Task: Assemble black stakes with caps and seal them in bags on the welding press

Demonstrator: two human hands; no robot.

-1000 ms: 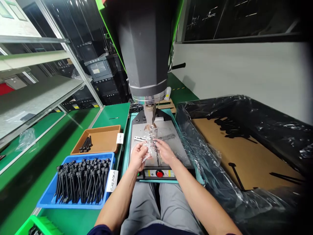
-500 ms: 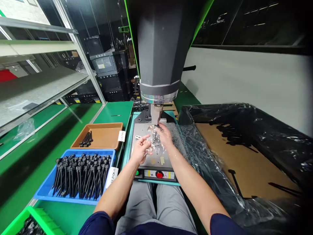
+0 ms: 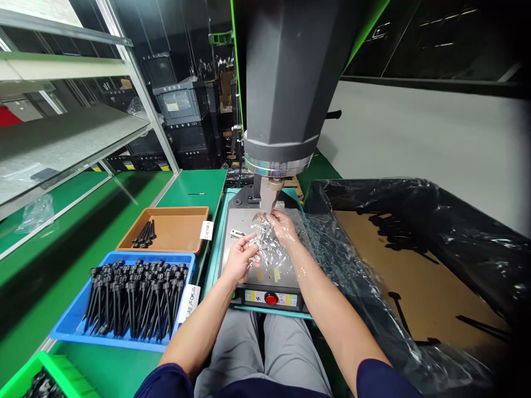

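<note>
Clear plastic film (image 3: 271,251) lies crumpled over the grey metal plate (image 3: 238,218) of a bench machine, directly below its metal tip (image 3: 269,196). My left hand (image 3: 240,261) pinches the film's left side, thumb and fingers curled together. Higher up and close to the tip, my right hand (image 3: 284,228) has its fingers closed on the upper part of the film. Whether anything else sits inside the film or under my right fingers is hidden by glare. A small metal piece (image 3: 237,234) is on the plate beside my left fingers.
On the left, a blue tray (image 3: 118,342) holds many black long-stemmed parts; a brown tray (image 3: 178,229) has several more. A green bin (image 3: 62,367) stands nearest. At right, a large box lined with dark film (image 3: 360,271) contains black parts. A red button (image 3: 271,298) fronts the machine.
The view has shifted slightly, so the machine's head appears farther right. The clear film is spread wider and lower across the plate. Both hands stay on it in nearly the same places.
</note>
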